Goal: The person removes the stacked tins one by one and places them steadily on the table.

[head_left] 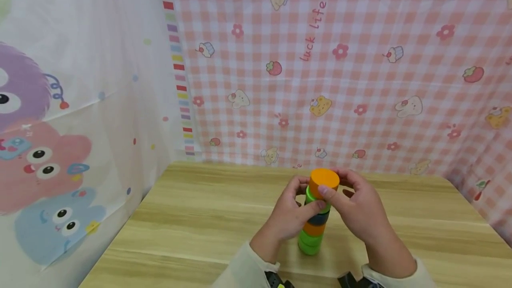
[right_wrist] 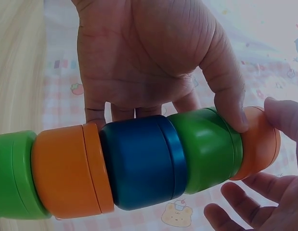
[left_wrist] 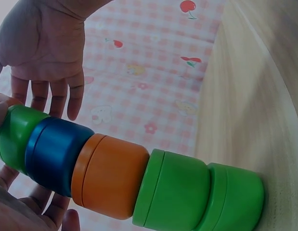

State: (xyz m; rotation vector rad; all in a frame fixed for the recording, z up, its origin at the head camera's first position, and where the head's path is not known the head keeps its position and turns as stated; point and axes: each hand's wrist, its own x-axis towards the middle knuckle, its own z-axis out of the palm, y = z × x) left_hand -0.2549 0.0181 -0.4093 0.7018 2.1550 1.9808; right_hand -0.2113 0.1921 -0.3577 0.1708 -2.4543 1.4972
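Note:
In the head view a column of small round lidded jars stands on the wooden table. From the base up come two green jars point(head_left: 310, 244), an orange jar point(right_wrist: 69, 171), a dark blue jar point(right_wrist: 141, 161), another green jar point(right_wrist: 206, 149) and an orange jar point(head_left: 325, 178) on top. My right hand point(head_left: 362, 211) pinches the top orange jar, thumb on its near side and fingers behind. Just lower, my left hand point(head_left: 285, 213) holds the upper green jar, thumb in front and fingers around the back. The column leans slightly in the wrist views.
The wooden table point(head_left: 192, 217) extends to both sides of the column. Behind it hangs a pink checked cloth point(head_left: 256, 88), and a white cartoon-print cloth point(head_left: 116, 137) hangs at the left. Dark wrist gear point(head_left: 347, 280) shows at the bottom edge.

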